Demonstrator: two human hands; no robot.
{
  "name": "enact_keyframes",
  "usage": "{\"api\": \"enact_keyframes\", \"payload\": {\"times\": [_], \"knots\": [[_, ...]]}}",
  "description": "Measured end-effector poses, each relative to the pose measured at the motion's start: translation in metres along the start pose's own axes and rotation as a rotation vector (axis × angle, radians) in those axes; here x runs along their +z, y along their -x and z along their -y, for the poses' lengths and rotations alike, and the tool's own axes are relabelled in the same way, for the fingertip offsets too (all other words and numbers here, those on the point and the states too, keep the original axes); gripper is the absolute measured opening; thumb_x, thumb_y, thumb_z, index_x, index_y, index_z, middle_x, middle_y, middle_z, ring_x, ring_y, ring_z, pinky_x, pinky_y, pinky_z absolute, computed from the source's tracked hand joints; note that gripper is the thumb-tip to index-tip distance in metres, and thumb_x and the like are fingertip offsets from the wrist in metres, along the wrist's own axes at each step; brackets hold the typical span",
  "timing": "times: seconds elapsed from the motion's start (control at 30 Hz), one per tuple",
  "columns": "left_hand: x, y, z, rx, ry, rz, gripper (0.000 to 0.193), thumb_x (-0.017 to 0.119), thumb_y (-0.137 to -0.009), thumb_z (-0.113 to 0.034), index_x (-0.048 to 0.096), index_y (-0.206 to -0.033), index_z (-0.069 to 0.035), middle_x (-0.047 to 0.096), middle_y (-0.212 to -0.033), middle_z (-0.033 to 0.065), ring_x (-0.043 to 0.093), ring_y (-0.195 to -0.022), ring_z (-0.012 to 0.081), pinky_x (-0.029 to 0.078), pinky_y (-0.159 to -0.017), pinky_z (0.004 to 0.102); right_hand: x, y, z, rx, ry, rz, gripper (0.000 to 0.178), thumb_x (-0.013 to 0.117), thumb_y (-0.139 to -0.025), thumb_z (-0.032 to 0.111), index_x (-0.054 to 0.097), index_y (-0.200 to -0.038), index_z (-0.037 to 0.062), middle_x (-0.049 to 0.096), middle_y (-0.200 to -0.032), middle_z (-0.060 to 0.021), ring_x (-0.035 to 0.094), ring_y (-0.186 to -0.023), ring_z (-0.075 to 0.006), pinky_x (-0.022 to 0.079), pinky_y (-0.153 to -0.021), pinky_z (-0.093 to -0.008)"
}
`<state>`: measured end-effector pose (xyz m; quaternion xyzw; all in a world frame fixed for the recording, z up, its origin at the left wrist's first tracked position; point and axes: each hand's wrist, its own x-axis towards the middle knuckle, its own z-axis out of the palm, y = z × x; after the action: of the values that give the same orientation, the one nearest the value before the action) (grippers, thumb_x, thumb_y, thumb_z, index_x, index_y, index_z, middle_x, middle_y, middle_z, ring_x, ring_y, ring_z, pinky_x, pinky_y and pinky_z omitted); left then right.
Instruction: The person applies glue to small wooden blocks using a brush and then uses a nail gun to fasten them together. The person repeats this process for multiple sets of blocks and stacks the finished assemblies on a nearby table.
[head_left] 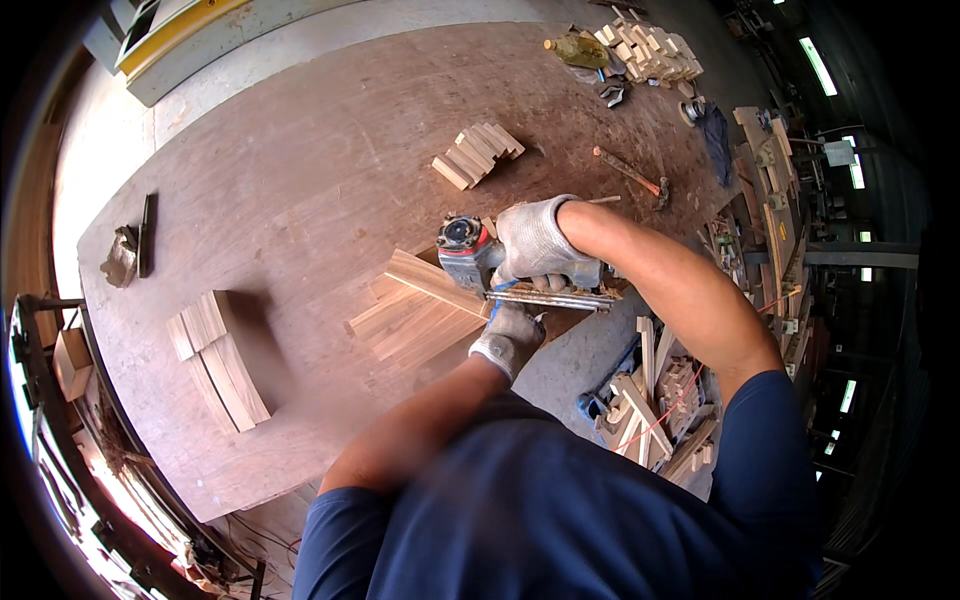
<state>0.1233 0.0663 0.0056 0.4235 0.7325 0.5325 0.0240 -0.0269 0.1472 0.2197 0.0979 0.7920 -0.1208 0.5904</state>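
Note:
My right hand (535,240), in a white work glove, grips the handle of a grey pneumatic nail gun (470,250) with a long metal magazine. The gun's nose presses on a light wooden slat (432,280) lying across a panel of joined slats (410,325) on the brown workbench (300,180). My left hand (510,335), also gloved, rests at the near edge of that panel, just under the gun's magazine, steadying the wood.
Short wooden blocks lie fanned (478,153) behind the gun. A stack of boards (220,355) sits at the left. More blocks (650,52) and a bottle (578,48) are at the far end. A hammer (630,175) lies to the right. Wood offcuts (650,400) fill a bin below.

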Motion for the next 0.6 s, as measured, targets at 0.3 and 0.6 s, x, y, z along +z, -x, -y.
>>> {"api": "enact_keyframes", "payload": {"times": [0.3,0.6], "knots": [[0.045,0.03,0.042,0.032,-0.268,0.151,0.06,0.059,-0.095,-0.014,0.05,-0.153,-0.004,0.058,-0.143,0.0184,0.056,-0.13,0.0404,0.043,-0.114,0.0519,0.01,0.008,-0.01,-0.059,-0.153,-0.104,0.035,0.075,-0.095,0.031,0.078,-0.099,-0.0043,0.075,-0.074,-0.0145,0.074,-0.059,-0.0224,0.062,-0.057,-0.0375],[-0.036,-0.012,-0.014,-0.271,-0.086,0.505,0.036,0.051,-0.102,-0.013,0.067,-0.131,0.001,0.066,-0.135,0.023,0.057,-0.128,0.0449,0.046,-0.114,0.047,0.057,0.084,-0.068,0.03,0.005,-0.409,0.056,0.078,-0.088,0.051,0.078,-0.09,-0.0056,0.074,-0.089,-0.0317,0.077,-0.089,-0.0432,0.061,-0.083,-0.0483]]}}
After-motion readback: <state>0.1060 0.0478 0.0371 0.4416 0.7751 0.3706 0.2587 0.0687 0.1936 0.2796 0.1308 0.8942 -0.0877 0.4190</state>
